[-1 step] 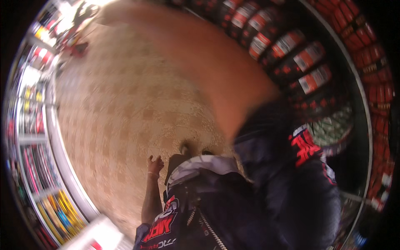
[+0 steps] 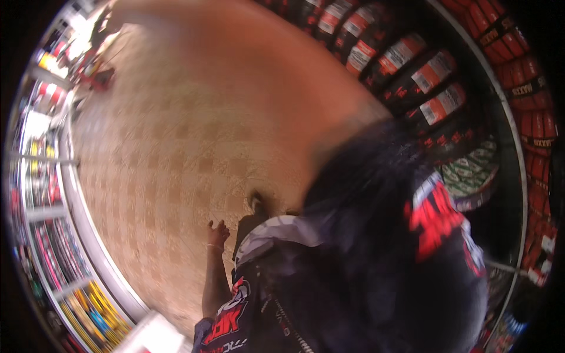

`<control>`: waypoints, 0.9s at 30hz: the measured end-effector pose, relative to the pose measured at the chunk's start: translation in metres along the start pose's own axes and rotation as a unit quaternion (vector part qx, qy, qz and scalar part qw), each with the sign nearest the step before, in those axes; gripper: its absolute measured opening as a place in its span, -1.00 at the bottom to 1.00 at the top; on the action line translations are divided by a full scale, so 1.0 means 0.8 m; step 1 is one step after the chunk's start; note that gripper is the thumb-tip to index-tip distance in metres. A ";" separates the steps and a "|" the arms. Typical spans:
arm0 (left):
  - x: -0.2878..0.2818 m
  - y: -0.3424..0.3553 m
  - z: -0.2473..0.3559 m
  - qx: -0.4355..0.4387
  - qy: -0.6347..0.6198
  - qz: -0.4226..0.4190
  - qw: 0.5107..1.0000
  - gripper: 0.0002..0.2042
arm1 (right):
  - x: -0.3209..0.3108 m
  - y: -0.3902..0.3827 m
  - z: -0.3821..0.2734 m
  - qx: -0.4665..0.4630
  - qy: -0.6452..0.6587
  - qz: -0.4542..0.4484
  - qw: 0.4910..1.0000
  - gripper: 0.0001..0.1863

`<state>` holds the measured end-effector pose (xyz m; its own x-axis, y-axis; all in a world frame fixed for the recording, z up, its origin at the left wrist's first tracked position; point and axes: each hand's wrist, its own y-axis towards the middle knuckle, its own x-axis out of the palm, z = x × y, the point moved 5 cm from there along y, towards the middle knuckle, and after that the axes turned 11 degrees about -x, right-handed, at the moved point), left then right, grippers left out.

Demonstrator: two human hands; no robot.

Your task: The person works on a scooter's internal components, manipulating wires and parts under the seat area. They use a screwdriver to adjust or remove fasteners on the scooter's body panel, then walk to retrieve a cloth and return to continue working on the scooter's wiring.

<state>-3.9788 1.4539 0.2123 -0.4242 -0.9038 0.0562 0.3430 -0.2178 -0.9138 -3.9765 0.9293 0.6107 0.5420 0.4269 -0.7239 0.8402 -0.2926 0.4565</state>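
Note:
My left hand (image 2: 218, 233) hangs low over the patterned tile floor (image 2: 159, 170), fingers apart and a little bent, holding nothing, with a band at the wrist. My right arm, bare below a dark sleeve with red and white print, stretches large and blurred across the upper middle. My right hand (image 2: 115, 16) is at its far end in the upper left, smeared against the bright area; I cannot make out its fingers or anything it touches. A dark shoe (image 2: 256, 200) shows beyond my dark clothing.
Along the left run lit shelves (image 2: 65, 253) of colourful packaged goods, a white surface (image 2: 156, 335) at their near end. A red object (image 2: 100, 79) stands at the upper left. Stacked black tyres (image 2: 438, 106) with labels line the right, beside red boxes (image 2: 529, 123) past a metal rail.
My right arm and hand have shifted slightly toward the left and look more blurred. My left hand has moved very little. The surroundings have shifted slightly in the view.

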 end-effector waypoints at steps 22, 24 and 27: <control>-0.072 0.338 0.629 -0.091 -0.073 0.046 0.992 -0.25 | 0.312 0.995 -0.049 -0.277 -0.121 -0.188 0.934 -0.57; -0.090 0.354 0.699 -0.130 -0.041 0.115 0.984 -0.30 | 0.387 1.079 -0.070 -0.316 -0.122 -0.265 0.903 -0.56; -0.089 0.384 0.827 -0.092 -0.040 0.140 0.985 -0.13 | 0.473 1.126 -0.042 -0.430 -0.071 -0.372 0.820 -0.54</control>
<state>-3.2889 1.2079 0.1935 -0.2651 -0.9466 -0.1834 0.2772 0.1073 -0.9548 -3.0142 0.8559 0.7649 -0.0810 0.0918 -0.9925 0.6723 0.7401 0.0136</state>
